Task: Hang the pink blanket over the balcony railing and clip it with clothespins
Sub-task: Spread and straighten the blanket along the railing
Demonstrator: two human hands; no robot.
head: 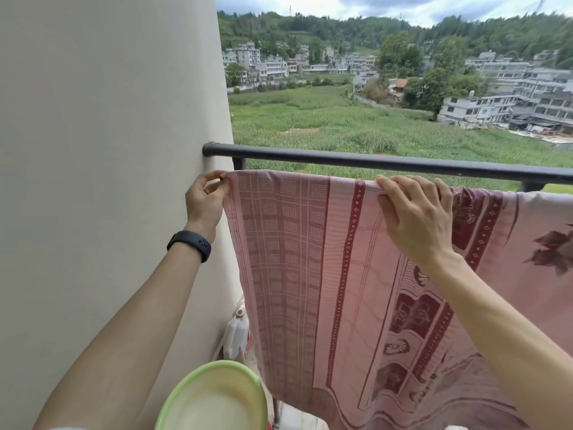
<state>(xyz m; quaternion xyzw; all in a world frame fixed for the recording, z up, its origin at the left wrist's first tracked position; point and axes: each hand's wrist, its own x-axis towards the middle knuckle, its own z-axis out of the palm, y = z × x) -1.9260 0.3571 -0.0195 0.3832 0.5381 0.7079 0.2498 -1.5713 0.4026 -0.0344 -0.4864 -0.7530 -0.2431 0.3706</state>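
running off the right and bottom edges, the pink blanket (310,259) hides most of what stands behind it; a white jug (236,336) and a green basin (173,398) show only in part. its top edge lies long from left to right, just below the dark railing (372,161) on the near side, with the cloth hanging straight down. the left hand (206,200) pinches its corner beside the wall (108,150); the right hand (415,218) grips the top edge, fingers curled over it.

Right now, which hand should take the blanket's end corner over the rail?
Likely the left hand: its grip pinches the corner of the pink blanket just under the railing; the right hand holds the edge farther along.
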